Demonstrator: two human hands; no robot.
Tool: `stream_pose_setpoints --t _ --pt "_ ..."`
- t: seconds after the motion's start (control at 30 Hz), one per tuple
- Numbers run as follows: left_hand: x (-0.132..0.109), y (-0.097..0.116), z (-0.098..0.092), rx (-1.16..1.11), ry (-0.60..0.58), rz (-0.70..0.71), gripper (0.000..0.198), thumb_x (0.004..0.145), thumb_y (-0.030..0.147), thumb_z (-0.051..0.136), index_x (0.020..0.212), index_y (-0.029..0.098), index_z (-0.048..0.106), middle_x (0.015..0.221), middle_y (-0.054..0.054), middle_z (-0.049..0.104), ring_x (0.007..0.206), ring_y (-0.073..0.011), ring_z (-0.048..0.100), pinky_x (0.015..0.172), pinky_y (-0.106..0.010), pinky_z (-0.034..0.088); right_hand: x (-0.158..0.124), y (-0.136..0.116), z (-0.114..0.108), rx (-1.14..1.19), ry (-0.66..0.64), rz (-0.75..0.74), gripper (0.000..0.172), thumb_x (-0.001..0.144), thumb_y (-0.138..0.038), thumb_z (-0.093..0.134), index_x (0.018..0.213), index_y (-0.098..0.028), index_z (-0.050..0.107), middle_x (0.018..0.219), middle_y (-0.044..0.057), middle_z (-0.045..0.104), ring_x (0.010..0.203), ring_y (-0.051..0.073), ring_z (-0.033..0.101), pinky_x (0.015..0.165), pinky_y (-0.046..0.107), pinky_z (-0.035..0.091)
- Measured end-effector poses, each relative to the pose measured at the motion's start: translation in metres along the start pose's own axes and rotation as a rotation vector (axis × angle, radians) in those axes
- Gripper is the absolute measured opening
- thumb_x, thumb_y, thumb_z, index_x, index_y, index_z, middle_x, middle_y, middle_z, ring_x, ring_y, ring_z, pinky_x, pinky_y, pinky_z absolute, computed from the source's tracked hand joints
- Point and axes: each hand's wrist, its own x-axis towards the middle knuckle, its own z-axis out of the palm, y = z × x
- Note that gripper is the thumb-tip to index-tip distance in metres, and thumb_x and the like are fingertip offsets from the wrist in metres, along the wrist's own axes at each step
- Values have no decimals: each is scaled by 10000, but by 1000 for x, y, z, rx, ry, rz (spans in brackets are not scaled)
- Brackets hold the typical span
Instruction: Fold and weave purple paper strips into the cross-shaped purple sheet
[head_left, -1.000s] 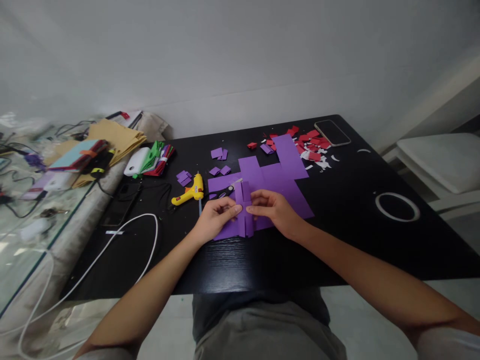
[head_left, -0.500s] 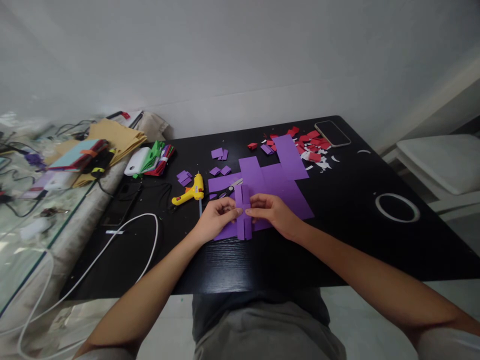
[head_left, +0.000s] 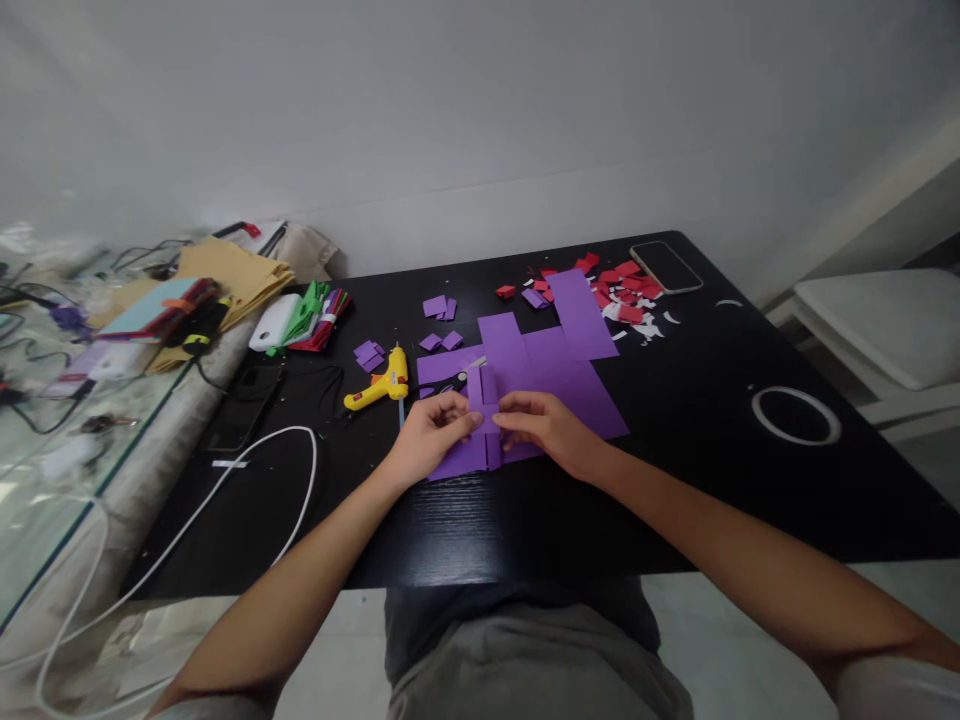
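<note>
Compared with half a second ago, your folded piece (head_left: 487,420) has shifted slightly: its near end now shows a little farther from you, and its far end covers more of the scissors (head_left: 461,378). Your hands have hardly moved, so this reads as a small tilt within the grip, probably an adjustment of the folds with the hold kept. The piece is between your hands, long side running near to far, with a band across its middle. Your left hand (head_left: 435,432) pinches its left edge, thumb on top, fingers curled; your right hand (head_left: 551,425) pinches its right edge the same way, the thumb tips close but apart. How far the fingers reach underneath, you can't tell from here. Behind the piece and to its right, purple sheets (head_left: 574,390) lie on the table (head_left: 637,480). The glue gun (head_left: 390,380) lies left of the scissors, beyond your left hand, and red scraps (head_left: 634,285) lie at the far right.
</note>
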Motion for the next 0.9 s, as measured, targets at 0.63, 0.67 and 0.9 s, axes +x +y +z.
stream_pose_setpoints --t 0.63,0.67,0.9 --pt "0 -2 1 16 -5 11 368 691 433 867 754 156 633 584 40 579 523 -90 512 527 -207 371 0 0 0 -23 8 -2 219 679 -324 834 771 -178 701 703 -17 662 665 126 630 692 290 508" --pt "0 -1 1 16 -6 9 370 691 435 867 757 156 633 588 40 581 526 -90 514 532 -208 375 0 0 0 -25 10 -5 216 679 -323 834 770 -178 702 702 -17 662 667 127 630 692 291 508" --pt "0 -3 0 36 -27 49 379 744 476 830 779 160 623 602 39 581 536 -87 495 531 -209 361 0 -1 0 -69 19 -35 264 679 -391 849 759 -177 717 697 -8 665 669 137 618 698 303 502"
